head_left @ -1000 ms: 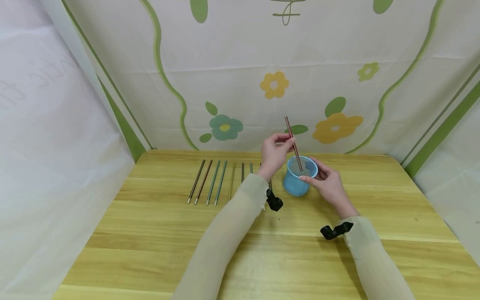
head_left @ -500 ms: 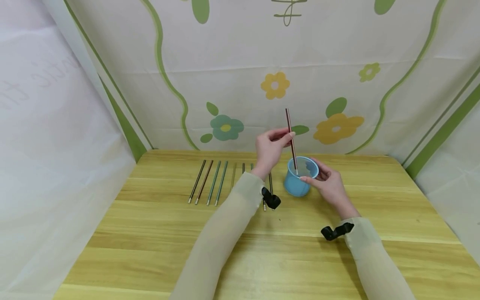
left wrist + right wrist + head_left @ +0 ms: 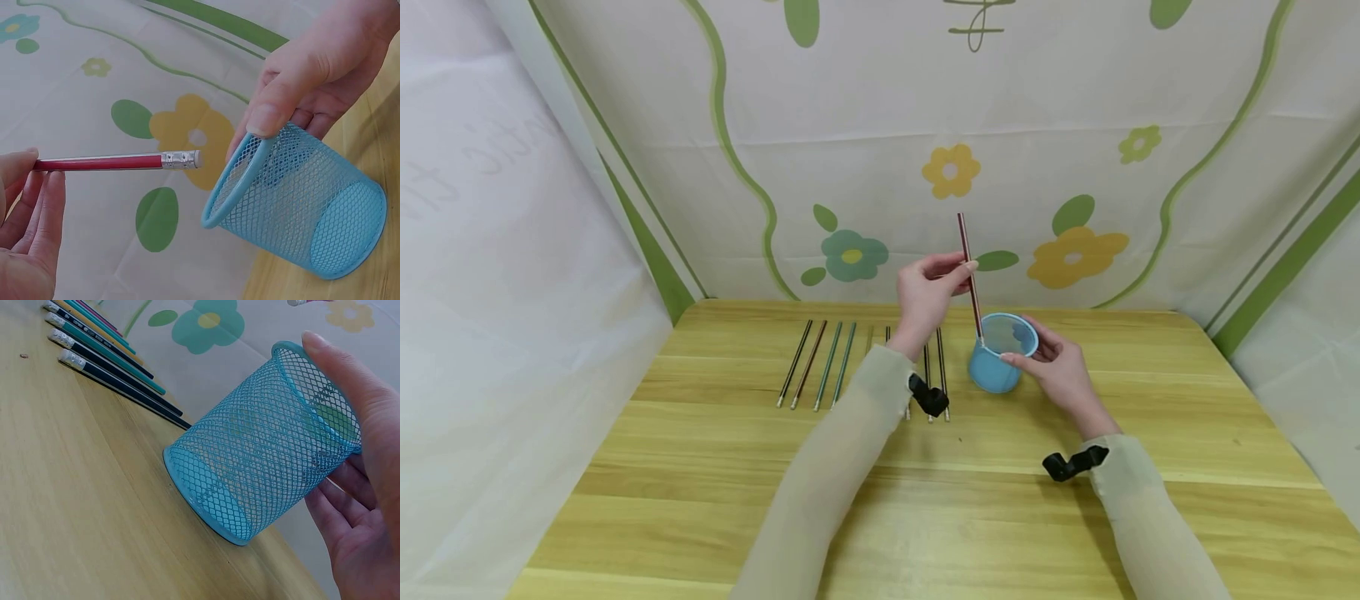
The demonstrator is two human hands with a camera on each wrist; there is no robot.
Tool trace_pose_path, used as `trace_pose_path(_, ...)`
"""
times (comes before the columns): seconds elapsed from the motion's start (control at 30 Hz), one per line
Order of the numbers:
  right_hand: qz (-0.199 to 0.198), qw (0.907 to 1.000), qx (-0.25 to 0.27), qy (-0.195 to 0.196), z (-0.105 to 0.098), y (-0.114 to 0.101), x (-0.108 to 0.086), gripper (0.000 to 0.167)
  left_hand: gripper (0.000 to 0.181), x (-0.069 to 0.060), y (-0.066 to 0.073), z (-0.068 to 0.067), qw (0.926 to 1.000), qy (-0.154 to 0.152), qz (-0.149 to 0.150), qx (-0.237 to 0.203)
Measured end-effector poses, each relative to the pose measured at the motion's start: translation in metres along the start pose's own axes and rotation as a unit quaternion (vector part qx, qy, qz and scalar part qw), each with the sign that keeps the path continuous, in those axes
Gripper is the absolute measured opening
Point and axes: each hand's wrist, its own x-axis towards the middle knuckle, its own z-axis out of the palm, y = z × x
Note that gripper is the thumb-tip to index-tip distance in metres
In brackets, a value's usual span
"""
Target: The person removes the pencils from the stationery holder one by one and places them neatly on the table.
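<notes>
Between thumb and fingers, my left hand (image 3: 923, 293) pinches a dark red striped pencil (image 3: 966, 242), its eraser end pointing down at the left rim of a blue mesh pencil cup (image 3: 992, 377). In the left wrist view the white eraser (image 3: 197, 159) with its silver ferrule is apart from the rim, outside the cup. My right hand (image 3: 1060, 372) grips the cup at its right side, thumb over the near rim and fingers behind the wall. The cup stands upright on the table, and the right wrist view shows no pencil through its mesh (image 3: 250, 437).
Left of the cup, several pencils lie side by side, among them a black pencil (image 3: 794, 363), a red pencil (image 3: 808, 364) and a green pencil (image 3: 827, 367). My left forearm hides part of the row. Behind the wooden table (image 3: 700, 500) hangs a flower-printed curtain (image 3: 850, 167).
My left hand has moved left and slightly up with the red pencil, whose eraser end has gone from over the cup's opening to its left rim. The right hand and cup have stayed in place.
</notes>
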Motion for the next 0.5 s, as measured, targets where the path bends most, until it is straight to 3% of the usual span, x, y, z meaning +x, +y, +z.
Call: trace_pose_path(0.5, -0.011, 0.9999, -0.006, -0.004, -0.001, 0.003, 0.001, 0.076, 0.021, 0.005, 0.002, -0.026, 0.9999, 0.017, 0.001, 0.001)
